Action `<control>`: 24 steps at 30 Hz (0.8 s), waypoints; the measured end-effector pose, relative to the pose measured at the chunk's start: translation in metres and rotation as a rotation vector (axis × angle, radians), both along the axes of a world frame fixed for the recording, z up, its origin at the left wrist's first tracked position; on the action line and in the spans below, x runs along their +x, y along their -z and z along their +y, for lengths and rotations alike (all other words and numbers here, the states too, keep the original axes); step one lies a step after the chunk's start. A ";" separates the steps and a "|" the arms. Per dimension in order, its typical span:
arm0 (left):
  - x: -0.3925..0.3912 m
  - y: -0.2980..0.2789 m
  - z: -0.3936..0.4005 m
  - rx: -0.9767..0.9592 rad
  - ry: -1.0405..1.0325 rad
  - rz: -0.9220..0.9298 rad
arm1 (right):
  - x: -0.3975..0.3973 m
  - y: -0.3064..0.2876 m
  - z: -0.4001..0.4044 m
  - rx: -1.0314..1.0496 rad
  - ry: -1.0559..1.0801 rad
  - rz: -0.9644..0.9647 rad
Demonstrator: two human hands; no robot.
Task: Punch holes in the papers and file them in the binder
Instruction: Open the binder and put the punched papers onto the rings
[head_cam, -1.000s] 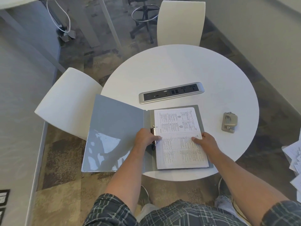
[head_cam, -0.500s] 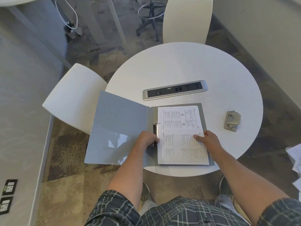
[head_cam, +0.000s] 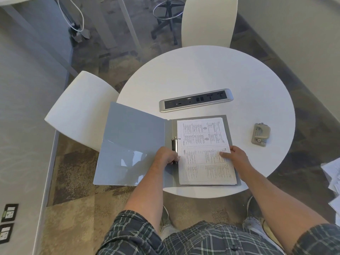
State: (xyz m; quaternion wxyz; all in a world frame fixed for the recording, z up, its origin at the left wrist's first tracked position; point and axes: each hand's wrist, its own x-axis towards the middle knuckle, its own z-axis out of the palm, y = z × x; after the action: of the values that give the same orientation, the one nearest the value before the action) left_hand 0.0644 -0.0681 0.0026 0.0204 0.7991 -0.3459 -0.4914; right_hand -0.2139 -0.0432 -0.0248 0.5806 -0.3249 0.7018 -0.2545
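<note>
In the head view, the papers (head_cam: 206,151) lay in the open binder (head_cam: 132,144), right of its clasp (head_cam: 174,144). The left hand (head_cam: 166,156) was curled onto the clasp's near end; the right hand (head_cam: 237,157) pressed flat on the sheets' outer edge (the hole punch (head_cam: 260,134) sat farther right, untouched). Sheets could slip off the prongs if that pressure eased before the clasp locked.
</note>
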 end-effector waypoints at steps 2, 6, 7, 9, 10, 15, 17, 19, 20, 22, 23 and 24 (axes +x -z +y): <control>-0.003 -0.002 0.002 -0.005 0.017 -0.016 | 0.000 -0.001 0.001 -0.017 -0.019 0.046; -0.011 0.001 0.007 -0.041 0.052 -0.109 | 0.004 0.000 -0.001 -0.041 -0.095 0.165; -0.012 0.004 0.008 -0.054 0.064 -0.139 | 0.006 0.000 -0.001 -0.043 -0.109 0.204; -0.016 0.005 0.011 -0.081 0.098 -0.186 | 0.010 0.000 0.000 -0.046 -0.111 0.277; -0.017 0.004 0.012 -0.095 0.113 -0.196 | 0.012 0.000 0.000 -0.046 -0.112 0.313; -0.016 0.000 0.014 -0.163 0.160 -0.227 | 0.031 -0.012 0.002 -0.021 -0.255 0.712; -0.015 -0.003 0.014 -0.181 0.165 -0.224 | 0.041 -0.014 0.000 -0.159 -0.340 0.957; -0.014 -0.005 0.013 -0.205 0.168 -0.209 | 0.054 -0.015 -0.005 -0.358 -0.475 0.974; -0.013 -0.005 0.013 -0.214 0.163 -0.201 | 0.062 -0.016 -0.009 -0.414 -0.578 0.906; -0.010 -0.004 0.014 -0.225 0.151 -0.188 | 0.081 -0.020 -0.018 -0.433 -0.828 0.794; -0.008 -0.004 0.015 -0.230 0.140 -0.178 | 0.091 -0.021 -0.021 -0.436 -0.930 0.771; -0.006 -0.004 0.016 -0.236 0.121 -0.166 | 0.101 -0.023 -0.024 -0.430 -0.995 0.741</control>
State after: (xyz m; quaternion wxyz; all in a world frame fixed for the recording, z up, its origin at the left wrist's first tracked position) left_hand 0.0582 -0.0524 0.0064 0.0557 0.8068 -0.4491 -0.3799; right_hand -0.1133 -0.0669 -0.0018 0.2711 -0.7858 0.5546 0.0386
